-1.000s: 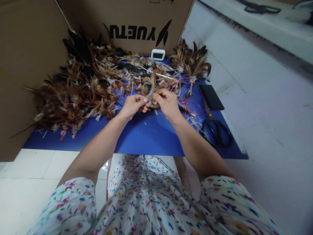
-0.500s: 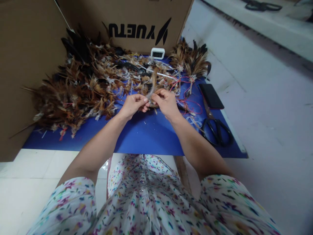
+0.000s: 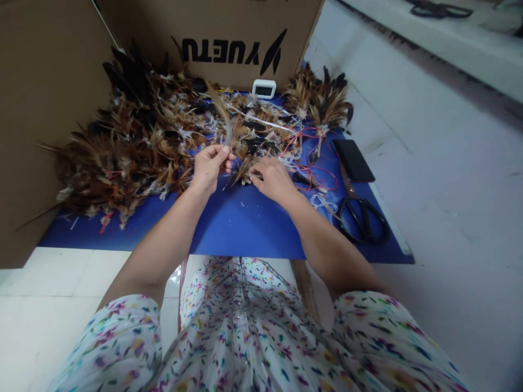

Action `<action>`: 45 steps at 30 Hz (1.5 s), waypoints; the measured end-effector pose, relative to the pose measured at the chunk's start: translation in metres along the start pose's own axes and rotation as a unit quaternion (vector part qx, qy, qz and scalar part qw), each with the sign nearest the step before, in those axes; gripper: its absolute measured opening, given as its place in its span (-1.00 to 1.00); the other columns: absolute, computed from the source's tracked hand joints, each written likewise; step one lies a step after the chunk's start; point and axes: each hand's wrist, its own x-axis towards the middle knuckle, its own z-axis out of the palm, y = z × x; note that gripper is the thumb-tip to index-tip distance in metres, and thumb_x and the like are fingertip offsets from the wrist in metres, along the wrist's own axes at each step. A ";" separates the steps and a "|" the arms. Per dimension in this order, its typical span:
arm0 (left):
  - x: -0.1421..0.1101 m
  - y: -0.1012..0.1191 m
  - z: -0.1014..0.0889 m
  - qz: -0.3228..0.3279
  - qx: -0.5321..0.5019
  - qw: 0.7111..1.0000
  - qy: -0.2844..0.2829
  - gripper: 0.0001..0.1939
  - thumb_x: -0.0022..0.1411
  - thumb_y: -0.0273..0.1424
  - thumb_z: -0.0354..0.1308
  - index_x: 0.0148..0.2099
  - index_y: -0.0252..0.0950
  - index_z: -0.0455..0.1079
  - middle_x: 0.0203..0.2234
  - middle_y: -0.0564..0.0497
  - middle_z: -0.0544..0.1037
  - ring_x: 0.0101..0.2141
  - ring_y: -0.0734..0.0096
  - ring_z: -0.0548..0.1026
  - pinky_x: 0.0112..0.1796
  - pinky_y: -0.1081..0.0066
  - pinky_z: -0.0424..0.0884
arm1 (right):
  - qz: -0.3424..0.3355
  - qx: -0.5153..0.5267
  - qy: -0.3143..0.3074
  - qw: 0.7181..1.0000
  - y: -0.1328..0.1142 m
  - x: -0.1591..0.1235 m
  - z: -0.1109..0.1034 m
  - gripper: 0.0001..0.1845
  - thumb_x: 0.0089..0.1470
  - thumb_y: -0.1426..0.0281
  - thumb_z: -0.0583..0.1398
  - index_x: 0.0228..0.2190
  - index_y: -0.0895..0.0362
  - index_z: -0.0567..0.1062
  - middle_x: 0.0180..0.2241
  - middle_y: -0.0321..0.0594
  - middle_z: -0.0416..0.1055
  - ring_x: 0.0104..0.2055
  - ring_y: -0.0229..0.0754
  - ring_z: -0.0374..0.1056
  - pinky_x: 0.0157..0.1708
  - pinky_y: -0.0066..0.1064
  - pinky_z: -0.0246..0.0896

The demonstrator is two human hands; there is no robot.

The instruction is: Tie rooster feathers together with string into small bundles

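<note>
My left hand [image 3: 208,166] is closed in a pinch, thumb against forefinger, on the pale base of a tan feather [image 3: 224,114] that stands up and leans left. To the right, my right hand [image 3: 273,177] lies low over the loose feathers [image 3: 245,169] near the front of the pile. Its fingers are curled with a small gap between thumb and forefinger, and the fingertips touch or nearly touch the feathers. Whether a feather lies between them is hard to see.
A heap of brown and black feathers [image 3: 143,141] covers the blue table's [image 3: 245,228] left and back. Cardboard [image 3: 229,22] stands behind. A small digital clock [image 3: 263,89], feather bunches [image 3: 322,100], red string [image 3: 327,174], a black phone [image 3: 353,160] and scissors [image 3: 363,220] sit further right.
My hands have moved apart. The left one has gone left and slightly up with the feather, while the right one has let go and dropped to the loose feathers.
</note>
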 end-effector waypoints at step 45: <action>0.004 -0.004 0.001 0.007 0.006 0.999 0.054 -0.79 0.21 -0.42 0.26 -0.44 -0.30 0.34 -0.60 0.14 0.50 -0.70 0.71 0.29 -0.68 0.65 0.23 | 0.101 0.122 0.256 0.954 0.048 0.017 -0.010 -0.84 0.10 0.34 0.22 -0.24 0.05 0.54 -0.13 -0.13 0.54 -0.05 -0.02 0.41 0.02 -0.07 0.28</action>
